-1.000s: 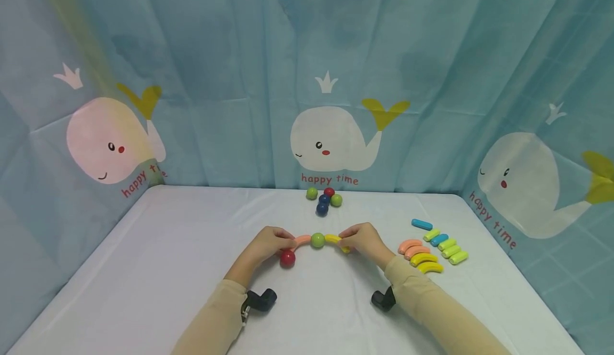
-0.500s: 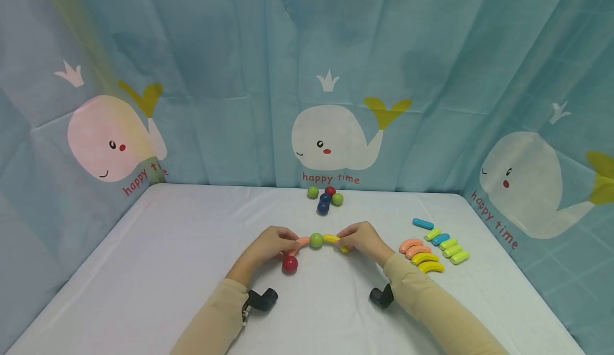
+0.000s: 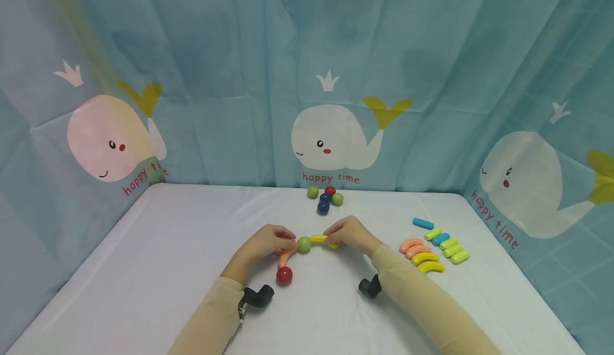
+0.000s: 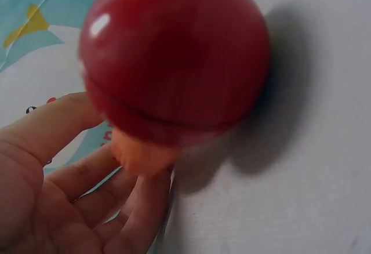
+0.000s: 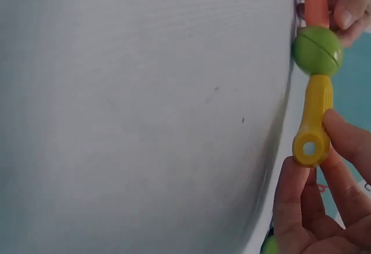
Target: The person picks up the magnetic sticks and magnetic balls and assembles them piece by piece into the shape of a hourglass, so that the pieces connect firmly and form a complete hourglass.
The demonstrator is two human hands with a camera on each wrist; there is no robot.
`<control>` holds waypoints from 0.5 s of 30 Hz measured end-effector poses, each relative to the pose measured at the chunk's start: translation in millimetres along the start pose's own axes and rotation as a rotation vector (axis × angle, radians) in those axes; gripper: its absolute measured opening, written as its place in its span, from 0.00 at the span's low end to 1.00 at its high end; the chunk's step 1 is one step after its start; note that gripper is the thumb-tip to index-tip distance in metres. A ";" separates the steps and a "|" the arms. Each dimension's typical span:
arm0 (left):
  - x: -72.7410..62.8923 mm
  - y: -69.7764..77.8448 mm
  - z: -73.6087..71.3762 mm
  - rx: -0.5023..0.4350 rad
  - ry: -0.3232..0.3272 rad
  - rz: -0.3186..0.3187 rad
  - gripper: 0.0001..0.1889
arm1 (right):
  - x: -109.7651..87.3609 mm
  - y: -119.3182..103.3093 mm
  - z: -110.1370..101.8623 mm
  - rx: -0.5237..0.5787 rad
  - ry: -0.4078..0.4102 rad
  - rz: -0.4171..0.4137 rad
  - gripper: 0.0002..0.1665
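My left hand (image 3: 269, 242) pinches a salmon-orange curved rod (image 3: 284, 259). At its near end sits a red ball (image 3: 284, 276), which fills much of the left wrist view. A green ball (image 3: 304, 244) joins the orange rod's other end to a yellow curved rod (image 3: 317, 238). The right hand (image 3: 352, 234) grips that yellow rod between thumb and fingers. Seen from the right wrist, the yellow rod's free end (image 5: 309, 147) shows a round silvery spot, and the orange rod (image 5: 315, 2) meets the green ball's far side.
Toward the table's back lie loose balls: green (image 3: 313, 192), red (image 3: 330, 190) and dark blue (image 3: 323, 207). On the right are orange rods (image 3: 411, 245), yellow rods (image 3: 425, 258), blue rods (image 3: 423, 223) and several lime rods (image 3: 459, 257). A whale-print curtain (image 3: 220, 131) surrounds the white table (image 3: 158, 269).
Both hands and the joined chain have shifted left, the right hand farther. The red ball has swung nearer to me, and the orange rod now points down toward it.
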State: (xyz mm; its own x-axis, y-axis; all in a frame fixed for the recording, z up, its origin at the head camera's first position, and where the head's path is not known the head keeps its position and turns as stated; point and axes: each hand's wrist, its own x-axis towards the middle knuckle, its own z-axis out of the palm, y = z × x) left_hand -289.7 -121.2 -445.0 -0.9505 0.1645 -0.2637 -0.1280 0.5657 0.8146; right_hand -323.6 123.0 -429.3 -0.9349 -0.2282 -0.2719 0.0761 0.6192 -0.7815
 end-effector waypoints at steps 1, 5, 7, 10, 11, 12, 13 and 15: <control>0.0 0.0 -0.1 0.003 -0.007 0.007 0.17 | 1.1 -1.0 1.2 -0.001 -0.007 -0.005 0.09; 0.9 -0.7 1.0 0.026 -0.023 0.037 0.19 | 2.7 -3.7 5.9 -0.003 -0.024 -0.030 0.10; 0.3 -1.4 1.1 0.031 -0.026 0.051 0.19 | 2.7 -4.3 7.3 0.000 -0.028 -0.036 0.10; -0.6 -1.8 1.3 0.031 -0.026 0.064 0.18 | 2.7 -5.4 8.2 -0.001 -0.034 -0.036 0.09; -0.5 -2.0 1.5 0.028 -0.023 0.065 0.18 | 2.6 -6.0 8.3 -0.004 -0.035 -0.037 0.09; -0.5 -2.4 1.8 0.027 -0.019 0.069 0.18 | 2.7 -6.4 8.4 -0.006 -0.037 -0.036 0.09; -0.5 -2.4 2.3 0.023 -0.013 0.068 0.17 | 2.6 -7.0 8.5 -0.008 -0.038 -0.036 0.09; 0.0 -3.4 3.2 0.018 0.002 0.071 0.17 | 2.1 -8.2 8.7 -0.012 -0.037 -0.036 0.09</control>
State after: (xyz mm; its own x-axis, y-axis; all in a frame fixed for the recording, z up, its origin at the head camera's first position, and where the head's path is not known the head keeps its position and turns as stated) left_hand -288.3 -120.5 -449.4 -0.9576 0.2026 -0.2047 -0.0557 0.5672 0.8217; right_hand -323.2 110.9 -428.4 -0.9235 -0.2778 -0.2646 0.0386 0.6187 -0.7847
